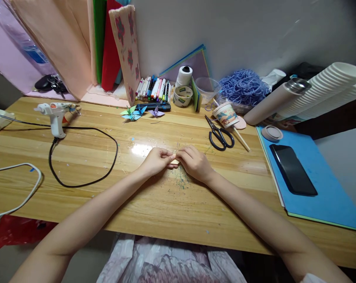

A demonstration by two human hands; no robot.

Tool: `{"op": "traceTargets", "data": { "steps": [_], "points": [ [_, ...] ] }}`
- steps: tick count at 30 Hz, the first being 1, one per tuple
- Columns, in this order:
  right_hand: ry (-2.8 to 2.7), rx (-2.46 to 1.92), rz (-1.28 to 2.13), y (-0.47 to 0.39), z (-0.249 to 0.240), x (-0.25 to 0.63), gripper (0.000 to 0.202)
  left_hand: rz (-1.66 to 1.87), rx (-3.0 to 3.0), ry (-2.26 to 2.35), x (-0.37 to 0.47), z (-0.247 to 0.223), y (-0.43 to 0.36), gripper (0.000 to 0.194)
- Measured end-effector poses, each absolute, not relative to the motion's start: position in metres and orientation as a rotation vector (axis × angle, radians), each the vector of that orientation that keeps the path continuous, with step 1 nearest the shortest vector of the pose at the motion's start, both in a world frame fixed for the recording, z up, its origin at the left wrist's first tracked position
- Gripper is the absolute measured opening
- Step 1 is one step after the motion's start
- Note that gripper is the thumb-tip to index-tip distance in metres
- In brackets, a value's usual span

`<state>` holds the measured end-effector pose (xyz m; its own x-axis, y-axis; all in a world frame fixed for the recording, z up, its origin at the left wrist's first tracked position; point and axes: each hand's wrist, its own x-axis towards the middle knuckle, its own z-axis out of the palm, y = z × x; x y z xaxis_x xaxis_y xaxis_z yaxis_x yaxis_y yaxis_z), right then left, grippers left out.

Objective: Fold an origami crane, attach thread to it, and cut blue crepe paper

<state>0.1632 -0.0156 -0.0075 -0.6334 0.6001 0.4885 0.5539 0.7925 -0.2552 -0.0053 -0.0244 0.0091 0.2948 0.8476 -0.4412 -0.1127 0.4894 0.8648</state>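
Note:
Both hands meet over the middle of the wooden table, pinching a small pale-yellow folded paper (pixel 174 161). My left hand (pixel 157 160) grips its left side between thumb and fingers. My right hand (pixel 194 162) closes over its right side, and the fingers hide most of the paper. Behind the hands stand several folded paper cranes, among them a blue crane (pixel 133 114) and a purple crane (pixel 156 113). Black-handled scissors (pixel 220 135) lie to the right of my right hand, partly spread.
At left lies a white glue gun (pixel 56 118) with a looped black cable (pixel 116 151). Markers (pixel 155 88), tape rolls (pixel 183 95), a paper cup (pixel 225 114) and blue yarn (pixel 244 86) line the back. A phone (pixel 292 169) rests on blue sheets (pixel 334 181) at right.

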Motion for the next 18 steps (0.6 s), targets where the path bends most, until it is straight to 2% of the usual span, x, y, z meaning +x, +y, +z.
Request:
{"op": "traceTargets", "data": {
  "steps": [4, 7, 11, 18],
  "points": [
    [-2.397, -0.845, 0.101, -0.015, -0.008, 0.165, 0.017, 0.78, 0.849, 1.086, -0.006, 0.013, -0.025, 0.027],
    [-2.34, -0.845, 0.216, -0.013, -0.007, 0.166, 0.013, 0.793, 0.896, 1.092, -0.006, 0.014, -0.027, 0.028],
    [-2.153, -0.936, 0.568, -0.013, -0.003, 0.166, 0.009, 0.826, 1.014, 1.136, -0.004, 0.011, -0.03, 0.027],
    [-1.855, -1.085, 1.158, -0.009, -0.006, 0.166, 0.016, 0.865, 1.403, 1.228, -0.002, 0.006, -0.038, 0.024]
  ]
}}
